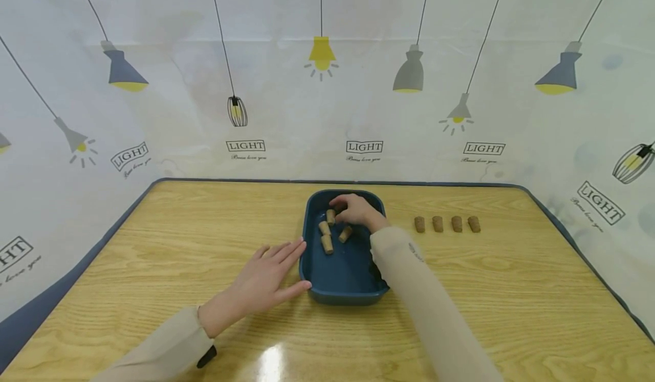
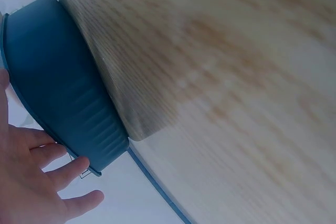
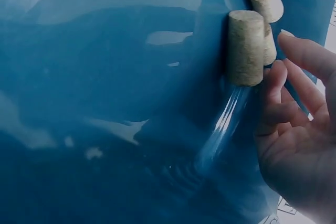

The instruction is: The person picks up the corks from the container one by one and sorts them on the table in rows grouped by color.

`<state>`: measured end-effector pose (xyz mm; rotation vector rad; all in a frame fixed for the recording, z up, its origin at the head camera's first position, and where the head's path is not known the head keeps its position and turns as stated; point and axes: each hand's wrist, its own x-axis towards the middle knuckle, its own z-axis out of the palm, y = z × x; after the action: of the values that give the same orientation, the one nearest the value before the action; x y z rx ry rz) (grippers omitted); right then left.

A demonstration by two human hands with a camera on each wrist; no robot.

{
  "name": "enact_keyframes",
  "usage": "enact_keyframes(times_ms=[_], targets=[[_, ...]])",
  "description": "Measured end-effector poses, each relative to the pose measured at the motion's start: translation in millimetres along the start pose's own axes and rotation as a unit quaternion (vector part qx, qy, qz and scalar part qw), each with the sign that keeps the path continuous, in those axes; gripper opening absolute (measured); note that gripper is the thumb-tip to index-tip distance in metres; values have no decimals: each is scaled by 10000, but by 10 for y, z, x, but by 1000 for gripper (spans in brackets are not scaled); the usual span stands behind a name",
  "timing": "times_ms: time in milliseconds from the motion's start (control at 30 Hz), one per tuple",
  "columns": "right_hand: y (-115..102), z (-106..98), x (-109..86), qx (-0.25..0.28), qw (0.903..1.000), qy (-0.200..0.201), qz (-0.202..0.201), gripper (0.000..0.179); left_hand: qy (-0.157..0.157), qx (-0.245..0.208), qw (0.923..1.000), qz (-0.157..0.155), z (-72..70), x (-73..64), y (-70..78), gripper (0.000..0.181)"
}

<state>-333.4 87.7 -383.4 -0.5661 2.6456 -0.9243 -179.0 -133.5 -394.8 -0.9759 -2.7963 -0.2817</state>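
Note:
A dark blue rectangular tray (image 1: 344,301) holds several tapered corks, among them one lying cork (image 1: 327,244) and another to the right (image 1: 345,233). My right hand (image 1: 355,208) reaches into the far end of the tray. Its thumb and bent fingers are spread at a cork (image 1: 330,217), with a gap between the fingertips in the right wrist view. A nearer cork (image 3: 245,48) partly hides that one there. My left hand (image 1: 266,277) rests with straight, spread fingers at the tray's left rim; the left wrist view shows them along the rim.
Several more corks (image 1: 438,224) stand in a spaced row on the wooden table (image 1: 204,228), right of the tray. Behind the table hangs a white backdrop (image 1: 286,86) printed with lamps. The right sleeve (image 1: 425,297) crosses over the tray's right side.

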Motion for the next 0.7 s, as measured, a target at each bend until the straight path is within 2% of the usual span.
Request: enact_keyframes(times_ms=[400, 700], targets=[[18, 63, 57, -631, 9979, 138, -57, 42, 32, 3, 10000, 17, 4, 1, 0, 73], [-15, 114, 80, -1104, 9931, 200, 338, 39, 25, 4, 10000, 2, 3, -2, 1, 72]])
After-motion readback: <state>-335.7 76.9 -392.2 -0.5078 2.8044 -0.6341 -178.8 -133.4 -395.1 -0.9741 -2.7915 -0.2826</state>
